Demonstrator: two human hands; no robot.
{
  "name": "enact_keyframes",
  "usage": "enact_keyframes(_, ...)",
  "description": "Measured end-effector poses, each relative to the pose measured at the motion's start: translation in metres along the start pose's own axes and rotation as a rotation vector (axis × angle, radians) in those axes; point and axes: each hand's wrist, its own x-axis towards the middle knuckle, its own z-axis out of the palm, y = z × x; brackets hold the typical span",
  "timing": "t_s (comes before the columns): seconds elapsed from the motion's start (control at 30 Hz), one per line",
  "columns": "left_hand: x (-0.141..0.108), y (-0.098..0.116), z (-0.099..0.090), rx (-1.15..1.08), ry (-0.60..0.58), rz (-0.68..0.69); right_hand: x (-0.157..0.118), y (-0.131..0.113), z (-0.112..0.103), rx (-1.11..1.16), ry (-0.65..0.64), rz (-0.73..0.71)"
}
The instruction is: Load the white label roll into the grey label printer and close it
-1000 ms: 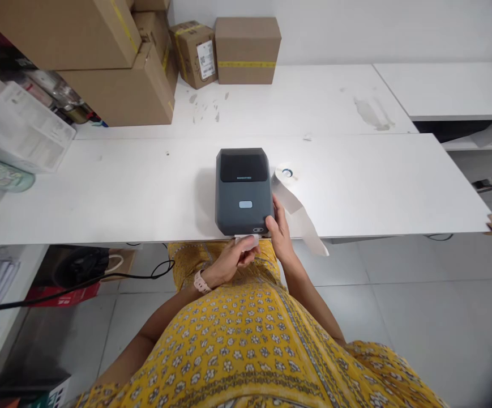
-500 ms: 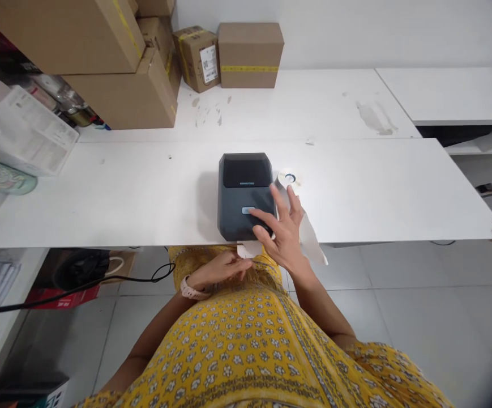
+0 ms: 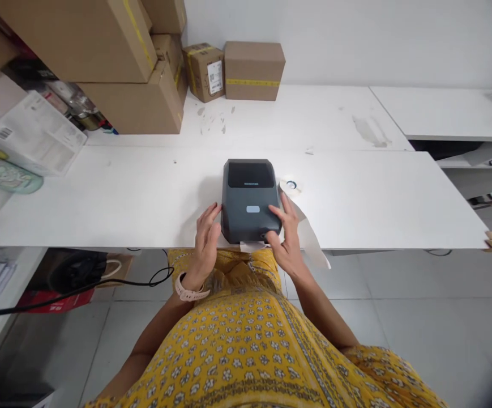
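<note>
A dark grey label printer with a light button stands at the front edge of the white table. White paper sticks out at its front, below the table edge. My left hand, with a pink watch strap on the wrist, is at the printer's left side, fingers apart and holding nothing. On the right side my right hand is spread, its fingertips at the printer's front right corner and side. Just beyond that hand lies a label roll, and a loose paper strip trails over the edge.
Cardboard boxes are stacked at the back left, with two smaller cartons beside them by the wall. A white box and a green bottle sit at the far left. A black cable hangs below the table.
My left hand has risen from the paper below the table edge to the printer's left side. My right hand has left the button and moved to the printer's right side.
</note>
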Motion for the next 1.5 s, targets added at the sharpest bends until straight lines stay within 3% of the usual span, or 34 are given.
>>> enact_keyframes(0.13,0.014,0.013,0.001,-0.148,-0.024,0.004,0.003,-0.004,-0.003,0.164,0.080,0.020)
enact_keyframes(0.27,0.048,0.014,0.004,-0.285,0.038,0.111,0.043,-0.018,-0.006,0.138,0.066,-0.126)
enact_keyframes(0.4,0.082,-0.011,0.015,-0.201,0.140,0.037,0.106,-0.024,-0.005,-0.071,0.160,-0.241)
enact_keyframes(0.5,0.093,-0.034,0.025,-0.015,0.058,-0.112,0.147,-0.025,-0.005,-0.204,0.194,-0.288)
enact_keyframes(0.57,0.093,-0.043,0.027,0.038,-0.020,-0.152,0.161,-0.028,-0.010,-0.229,0.192,-0.292)
enact_keyframes(0.73,0.090,-0.031,0.020,0.236,-0.118,-0.164,0.140,-0.031,-0.017,-0.200,0.259,-0.263)
enact_keyframes(0.77,0.091,-0.027,0.018,0.288,-0.123,-0.168,0.133,-0.028,-0.015,-0.205,0.189,-0.251)
enact_keyframes(0.87,0.093,-0.018,0.016,0.398,-0.106,-0.166,0.115,-0.011,0.000,-0.300,-0.250,-0.247)
enact_keyframes(0.93,0.094,-0.017,0.017,0.429,-0.093,-0.157,0.110,0.003,0.013,-0.404,-0.464,-0.268)
enact_keyframes(1.03,0.094,-0.020,0.018,0.412,-0.099,-0.146,0.107,0.020,0.026,-0.500,-0.515,-0.298)
enact_keyframes(1.17,0.092,-0.022,0.016,0.413,-0.118,-0.138,0.107,0.027,0.028,-0.469,-0.531,-0.283)
enact_keyframes(1.33,0.093,-0.022,0.008,0.476,-0.207,-0.068,0.107,0.017,0.009,-0.357,-0.624,-0.203)
enact_keyframes(1.5,0.093,-0.019,0.002,0.540,-0.273,0.035,0.082,-0.006,-0.053,-0.013,-0.598,-0.163)
